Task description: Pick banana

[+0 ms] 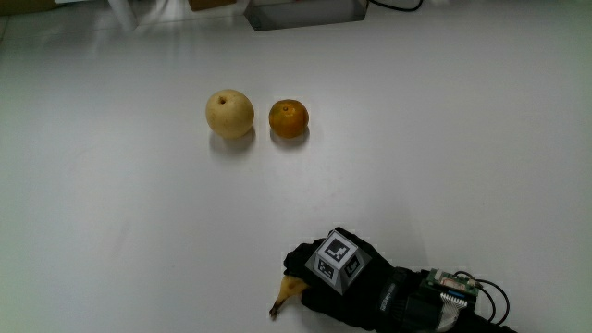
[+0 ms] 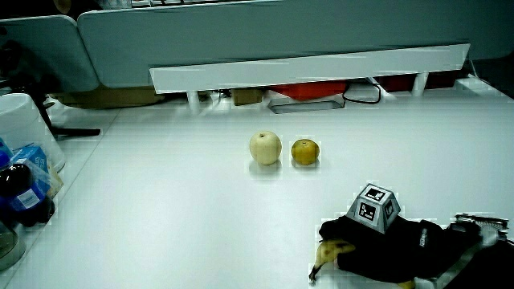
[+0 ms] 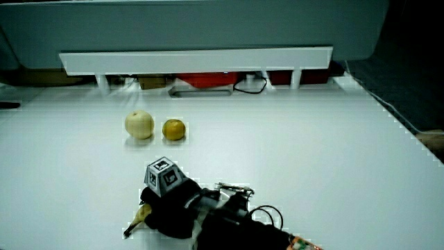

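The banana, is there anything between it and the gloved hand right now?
Nothing visible. The hand lies right on the banana, covering all but its stem end, which sticks out from under the fingers. The pale round fruit and the orange sit side by side farther from the person, well apart from the hand.

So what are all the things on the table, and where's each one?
Banana: one, yellow with a dark stem tip, mostly covered by the hand, nearer to the person than the other fruit.
Pear: one, pale yellow, beside the orange.
Orange: one, orange, beside the pear, not touching it.
Table: one, white, under everything.
Partition: one, white, low, at the table's edge.
Hand: one, black glove, patterned cube on its back, fingers curled around the banana.
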The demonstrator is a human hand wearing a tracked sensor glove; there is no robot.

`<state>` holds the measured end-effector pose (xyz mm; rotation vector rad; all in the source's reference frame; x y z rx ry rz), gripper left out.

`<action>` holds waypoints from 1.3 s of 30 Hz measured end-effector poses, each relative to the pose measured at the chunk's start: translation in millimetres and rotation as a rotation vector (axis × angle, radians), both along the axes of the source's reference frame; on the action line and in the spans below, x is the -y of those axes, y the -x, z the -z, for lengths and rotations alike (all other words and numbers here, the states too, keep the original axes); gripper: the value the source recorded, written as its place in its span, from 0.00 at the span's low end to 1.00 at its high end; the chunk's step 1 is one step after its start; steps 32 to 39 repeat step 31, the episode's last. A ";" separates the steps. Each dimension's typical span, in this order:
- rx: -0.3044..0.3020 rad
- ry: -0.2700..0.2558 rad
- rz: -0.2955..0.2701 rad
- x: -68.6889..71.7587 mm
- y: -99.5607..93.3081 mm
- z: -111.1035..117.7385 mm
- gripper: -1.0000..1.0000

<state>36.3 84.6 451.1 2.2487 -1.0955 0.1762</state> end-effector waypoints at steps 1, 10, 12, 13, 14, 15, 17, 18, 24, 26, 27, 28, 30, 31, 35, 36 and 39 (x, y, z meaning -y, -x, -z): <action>0.010 -0.003 0.002 1.6 -0.9 1.9 1.00; 0.037 0.021 -0.029 15.7 -9.0 9.1 1.00; 0.038 -0.022 -0.039 18.2 -10.9 7.2 1.00; 0.043 -0.017 -0.033 19.9 -11.7 7.3 1.00; 0.041 -0.031 -0.041 22.5 -12.4 11.0 1.00; 0.042 0.011 -0.033 26.0 -12.9 14.5 1.00; 0.050 -0.021 -0.064 31.7 -16.9 12.1 1.00; 0.050 -0.050 -0.060 36.4 -18.2 18.0 1.00; 0.068 -0.081 -0.129 69.2 -31.6 35.1 1.00; 0.062 -0.085 -0.154 80.0 -35.2 43.7 1.00; 0.066 -0.078 -0.164 84.4 -39.6 36.2 1.00; 0.055 -0.095 -0.174 89.1 -41.4 42.2 1.00; 0.047 -0.113 -0.190 96.0 -46.2 45.2 1.00; 0.058 -0.091 -0.195 99.0 -48.3 45.7 1.00; 0.058 -0.091 -0.195 99.0 -48.3 45.7 1.00; 0.058 -0.091 -0.195 99.0 -48.3 45.7 1.00; 0.058 -0.091 -0.195 99.0 -48.3 45.7 1.00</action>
